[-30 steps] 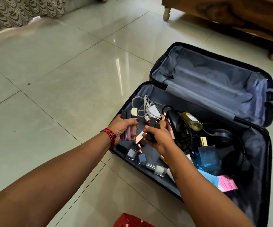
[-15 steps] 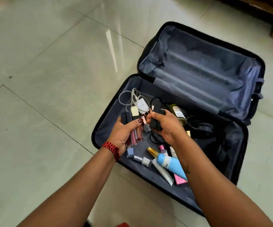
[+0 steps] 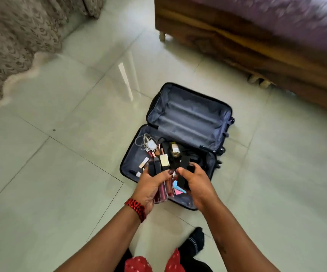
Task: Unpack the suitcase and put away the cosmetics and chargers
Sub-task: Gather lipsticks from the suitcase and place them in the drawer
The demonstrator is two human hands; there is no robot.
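- Pale tiled floor (image 3: 60,163), wooden bed frame (image 3: 237,42) top right, patterned curtain (image 3: 11,46) top left. One suitcase (image 3: 188,116) lies open flat on the floor, its lid half bare.
- Left hand (image 3: 150,185): fingers curled round a bundle of lip gloss tubes (image 3: 163,190), held above the case's near edge. I count three caps, two black and one cream. More may hide behind the palm.
- Right hand (image 3: 196,183): fingers clamped on a black block (image 3: 183,180). One piece or two, charger or cosmetic: can't tell.
- Progress: early, I'd say. Both handfuls are lifted out, but nothing visible is put away.
- Left in the packed half:
  - one white charger (image 3: 148,143) with coiled cable
  - one amber bottle (image 3: 175,149)
  - a few loose cosmetic sticks (image 3: 144,162)
  - a dark tangle (image 3: 196,159), too blurred to count
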